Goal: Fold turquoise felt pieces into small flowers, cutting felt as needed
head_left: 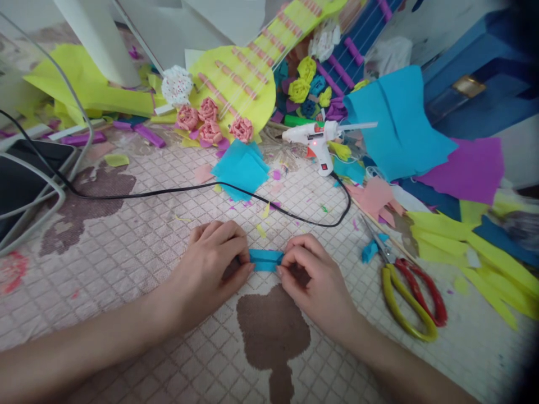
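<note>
A narrow folded strip of blue paper (pixel 266 259) is stretched between my hands, with a crease along its length. My left hand (pixel 217 255) pinches its left end between thumb and fingers. At the right end, my right hand (pixel 314 275) has it pinched the same way. Just beyond my hands lies a stack of blue paper squares (pixel 241 169). To the right of my right hand rest scissors with one yellow and one red handle (pixel 410 297), beside a small blue paper scrap (pixel 374 248).
A white glue gun (pixel 318 143) with a lit red light lies ahead; its black cord (pixel 181 191) crosses the table. Behind are a yellow guitar-shaped cutout (pixel 242 78) with pink paper roses (pixel 209 120), a large blue sheet (pixel 396 120) and a purple sheet (pixel 467 168). Yellow strips (pixel 475 252) lie right.
</note>
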A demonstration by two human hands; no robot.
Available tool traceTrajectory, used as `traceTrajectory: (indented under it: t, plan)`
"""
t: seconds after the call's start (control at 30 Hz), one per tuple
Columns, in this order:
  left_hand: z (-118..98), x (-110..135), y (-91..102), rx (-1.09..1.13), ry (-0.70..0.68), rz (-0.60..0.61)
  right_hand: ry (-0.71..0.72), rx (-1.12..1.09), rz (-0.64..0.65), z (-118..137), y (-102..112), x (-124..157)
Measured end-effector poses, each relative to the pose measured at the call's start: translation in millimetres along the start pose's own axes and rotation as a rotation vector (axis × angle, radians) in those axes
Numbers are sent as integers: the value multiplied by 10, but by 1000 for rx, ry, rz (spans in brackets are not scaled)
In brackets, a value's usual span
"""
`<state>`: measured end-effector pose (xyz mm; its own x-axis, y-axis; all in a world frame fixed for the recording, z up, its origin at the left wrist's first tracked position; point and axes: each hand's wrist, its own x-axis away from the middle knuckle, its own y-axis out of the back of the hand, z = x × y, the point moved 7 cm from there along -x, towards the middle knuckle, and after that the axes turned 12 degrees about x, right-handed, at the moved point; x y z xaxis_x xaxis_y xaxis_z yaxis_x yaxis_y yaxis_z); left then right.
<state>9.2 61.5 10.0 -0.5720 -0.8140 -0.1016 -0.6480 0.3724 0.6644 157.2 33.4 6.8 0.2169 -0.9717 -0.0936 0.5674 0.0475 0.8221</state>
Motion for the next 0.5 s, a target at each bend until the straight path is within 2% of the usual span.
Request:
traceTrajectory:
  t: [0.5]
  plan:
    - [10, -5, -8, -29, 21, -39, -6, 41, -9, -12, -18, 20]
